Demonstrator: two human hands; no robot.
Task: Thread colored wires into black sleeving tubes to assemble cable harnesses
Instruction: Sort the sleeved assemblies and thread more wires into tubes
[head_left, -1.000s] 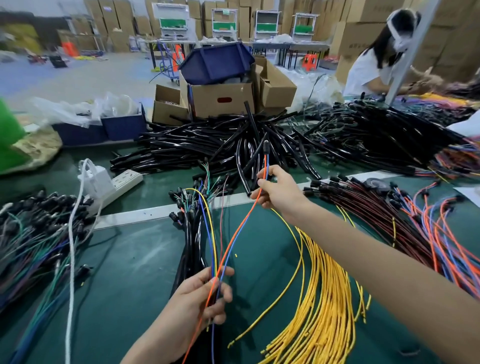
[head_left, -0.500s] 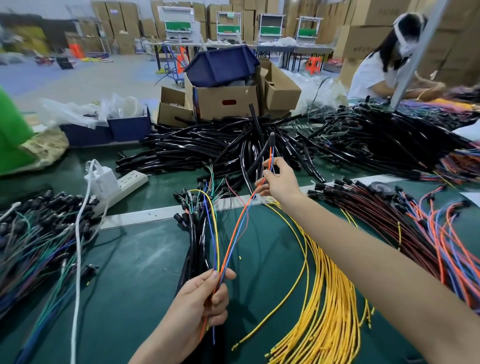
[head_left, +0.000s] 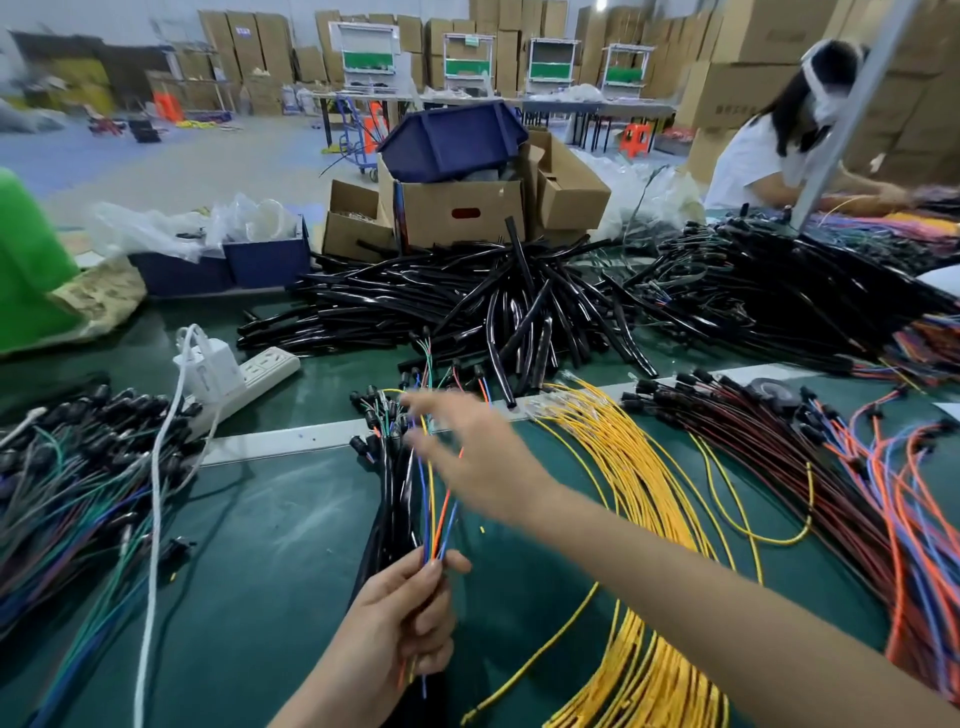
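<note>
We have a thin bunch of coloured wires (head_left: 435, 540) (orange, blue and yellow) pinched between the thumb and curled fingers of our left hand (head_left: 400, 623) at lower centre, with the strands rising toward mid-frame. Our right hand (head_left: 467, 462) is above them at centre, smeared by motion, its fingers spread and stretched toward the upper left. It seems to hold nothing, though the blur hides the fingertips. The pile of black sleeving tubes (head_left: 467, 312) lies above centre, beyond the pale strip (head_left: 285, 441) across the green mat (head_left: 285, 545), well apart from both hands. We judge that the wires are gathered and no tube is yet in hand. The next move calls for picking a single tube from the pile. We then need the wire tips level and tight together so they enter its mouth as one.
</note>
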